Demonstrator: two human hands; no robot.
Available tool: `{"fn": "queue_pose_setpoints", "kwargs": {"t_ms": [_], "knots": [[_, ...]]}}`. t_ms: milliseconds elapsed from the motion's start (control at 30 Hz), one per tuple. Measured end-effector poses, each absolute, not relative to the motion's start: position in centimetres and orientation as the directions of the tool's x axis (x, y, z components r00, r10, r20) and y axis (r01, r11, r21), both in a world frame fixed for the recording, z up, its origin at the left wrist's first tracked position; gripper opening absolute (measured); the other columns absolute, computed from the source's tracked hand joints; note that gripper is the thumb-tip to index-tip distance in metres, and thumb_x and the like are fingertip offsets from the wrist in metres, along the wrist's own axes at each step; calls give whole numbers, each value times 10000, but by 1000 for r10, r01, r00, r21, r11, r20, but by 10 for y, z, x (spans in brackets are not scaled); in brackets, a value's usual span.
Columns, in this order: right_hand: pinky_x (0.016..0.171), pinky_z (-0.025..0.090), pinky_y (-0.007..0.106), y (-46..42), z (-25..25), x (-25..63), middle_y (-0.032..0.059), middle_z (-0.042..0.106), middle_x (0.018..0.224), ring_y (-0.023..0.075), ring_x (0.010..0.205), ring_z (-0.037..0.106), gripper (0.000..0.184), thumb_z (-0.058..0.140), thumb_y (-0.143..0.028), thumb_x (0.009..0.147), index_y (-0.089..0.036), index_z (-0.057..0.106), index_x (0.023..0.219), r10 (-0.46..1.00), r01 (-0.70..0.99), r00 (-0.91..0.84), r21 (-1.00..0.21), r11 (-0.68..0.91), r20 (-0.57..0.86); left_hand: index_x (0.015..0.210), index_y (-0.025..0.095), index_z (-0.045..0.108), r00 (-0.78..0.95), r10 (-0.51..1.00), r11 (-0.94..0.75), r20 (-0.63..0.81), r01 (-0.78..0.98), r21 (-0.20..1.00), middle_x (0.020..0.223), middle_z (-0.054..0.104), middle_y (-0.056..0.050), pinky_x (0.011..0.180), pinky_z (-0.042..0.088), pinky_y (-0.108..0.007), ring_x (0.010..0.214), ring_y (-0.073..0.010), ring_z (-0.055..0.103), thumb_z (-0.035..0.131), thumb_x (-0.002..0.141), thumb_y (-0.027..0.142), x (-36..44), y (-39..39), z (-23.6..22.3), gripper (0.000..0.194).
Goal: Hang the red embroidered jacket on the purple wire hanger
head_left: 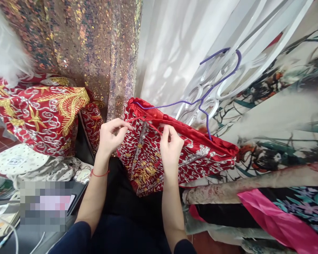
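Note:
A red garment (pixel 143 158) with silver and gold embroidery lies across my lap, its gathered red satin waistband (pixel 172 121) slanting down to the right. A thin red drawstring (pixel 154 127) comes out at the front of the waistband. My left hand (pixel 112 135) pinches one end of it, left of where it emerges. On the right, my right hand (pixel 171 143) pinches the other end, thumb against fingers. Inside the waistband sits a purple hanger (pixel 190 102), its hook pointing up and away.
Another red embroidered garment (pixel 47 116) is piled at the left, below a sequined curtain (pixel 82 38). A white scrolled metal frame (pixel 222 88) stands behind the hanger. Floral fabric (pixel 275 123) and a pink cloth (pixel 275 218) lie at the right. Cables (pixel 13 229) run at lower left.

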State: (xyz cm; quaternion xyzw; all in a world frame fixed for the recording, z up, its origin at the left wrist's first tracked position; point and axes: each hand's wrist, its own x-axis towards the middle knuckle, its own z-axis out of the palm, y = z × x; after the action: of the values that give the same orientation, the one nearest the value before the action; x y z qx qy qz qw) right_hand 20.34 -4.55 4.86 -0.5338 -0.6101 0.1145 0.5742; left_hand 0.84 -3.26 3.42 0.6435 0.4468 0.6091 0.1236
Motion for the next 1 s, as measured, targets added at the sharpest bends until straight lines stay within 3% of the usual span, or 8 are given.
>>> {"fn": "queue_pose_setpoints", "kwargs": {"t_ms": [67, 133, 267, 400, 567, 800, 900, 1000], "knots": [[658, 460, 282, -45, 50, 208, 21, 700, 691, 138, 570, 567, 257, 537, -301, 972, -188, 765, 934, 769, 656, 187, -660, 365, 612, 821, 196, 794, -294, 690, -405, 662, 601, 689, 662, 651, -6, 610, 368, -255, 590, -117, 522, 675, 838, 266, 11, -32, 37, 139], [700, 493, 299, -47, 54, 213, 26, 744, 751, 159, 625, 634, 207, 586, -275, 947, -214, 783, 929, 823, 672, 25, -619, 406, 568, 909, 185, 806, -436, 631, -345, 641, 583, 736, 675, 673, -3, 581, 339, -246, 569, -102, 494, 693, 863, 324, 17, -29, 39, 185], [767, 566, 313, -55, 66, 218, -4, 780, 845, 175, 779, 721, 210, 604, -292, 945, -274, 810, 908, 820, 389, -391, -733, 558, 418, 937, 196, 800, -522, 621, -581, 585, 194, 791, 851, 752, -31, 628, 438, -241, 642, -107, 563, 716, 870, 424, 28, -23, 39, 252], [663, 539, 273, -61, 74, 217, -22, 712, 773, 130, 677, 634, 231, 594, -295, 965, -286, 799, 1072, 781, 251, -327, -747, 615, 533, 738, 206, 770, -364, 721, -645, 589, -41, 763, 734, 715, -31, 673, 523, -277, 647, -134, 614, 789, 782, 527, 27, -27, 36, 324], [624, 459, 235, -53, 78, 213, 4, 621, 886, 99, 701, 548, 270, 553, -281, 1008, -299, 763, 1177, 622, 503, -341, -422, 754, 705, 703, 179, 768, 97, 824, -561, 558, 6, 828, 652, 604, -18, 542, 402, -240, 581, -105, 497, 876, 708, 433, 19, -38, 44, 276], [553, 383, 226, -40, 93, 214, 25, 670, 992, 100, 762, 589, 217, 551, -180, 1004, -262, 749, 1043, 383, 616, -672, 193, 763, 634, 756, 146, 725, 283, 876, -429, 390, 91, 899, 769, 619, -7, 626, 411, -224, 688, -105, 516, 913, 650, 366, 9, -38, 57, 308], [584, 427, 236, -37, 94, 208, 40, 706, 967, 108, 760, 625, 207, 518, -167, 1015, -199, 723, 1017, 314, 594, -699, 276, 756, 643, 756, 151, 735, 218, 905, -372, 365, -11, 928, 764, 647, -8, 634, 439, -231, 675, -109, 533, 907, 647, 384, 14, -36, 53, 309], [638, 470, 243, -34, 87, 201, 50, 731, 933, 115, 746, 653, 215, 489, -179, 1024, -159, 700, 988, 348, 647, -614, 199, 736, 708, 714, 166, 750, 70, 917, -382, 392, -122, 916, 757, 694, -23, 692, 490, -249, 697, -125, 583, 880, 684, 408, 23, -31, 44, 276]]}}
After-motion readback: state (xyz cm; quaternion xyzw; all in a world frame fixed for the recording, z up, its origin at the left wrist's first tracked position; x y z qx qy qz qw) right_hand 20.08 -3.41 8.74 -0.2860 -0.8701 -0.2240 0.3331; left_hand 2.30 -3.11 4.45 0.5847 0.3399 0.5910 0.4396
